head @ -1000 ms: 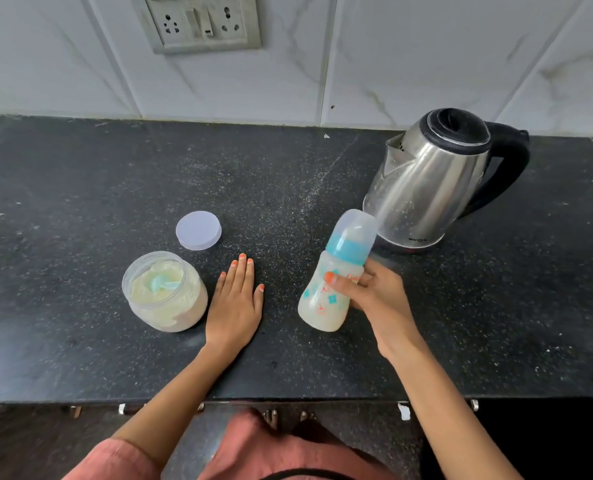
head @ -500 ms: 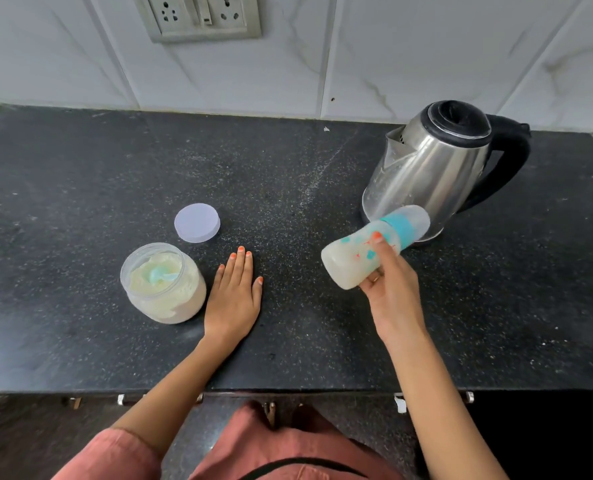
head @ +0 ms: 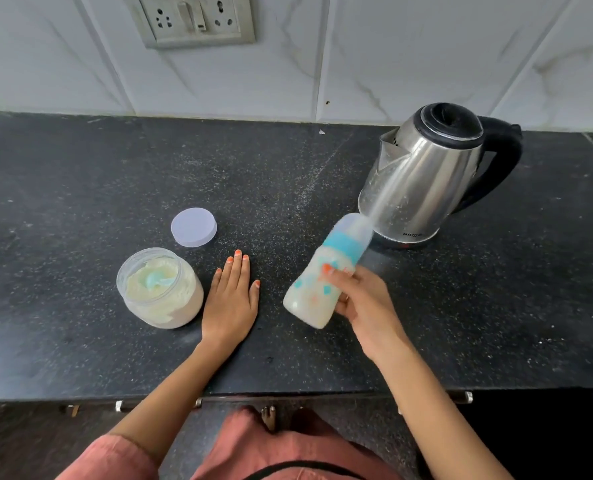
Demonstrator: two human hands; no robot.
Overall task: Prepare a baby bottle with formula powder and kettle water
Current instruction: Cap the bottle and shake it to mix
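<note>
Head view, looking down on a dark speckled countertop (head: 80, 188) with a steel kettle (head: 423, 178) standing toward the back, its black lid shut, handle turned away from the person's hands and spout facing them. Just in front of the kettle's base, on the spout side, the right hand (head: 364, 306) grasps the baby bottle (head: 307, 296), fingers and thumb wrapped round its patterned body. The bottle is tilted, its clear cap (head: 355, 225) and teal collar (head: 345, 245) pointing up toward the kettle. The cap overlaps the kettle's lower wall in this view, but I cannot tell whether they touch. The bottle looks full of pale, milky liquid, and its outline is slightly blurred. Farther from the kettle on that same side, the left hand (head: 231, 303) lies flat on the counter, palm down, fingers straight and together, gripping nothing. Just beyond that hand, still farther from the kettle, stands the open jar of formula powder (head: 170, 306), nearly full, with a light blue scoop (head: 154, 280) lying in the powder. The jar's round pale lid (head: 193, 227) lies flat on the counter just behind the jar, well apart from the kettle. Behind the kettle rises a white tiled wall (head: 392, 57), with a switch-and-socket plate (head: 192, 19) well off to the spout side.
</note>
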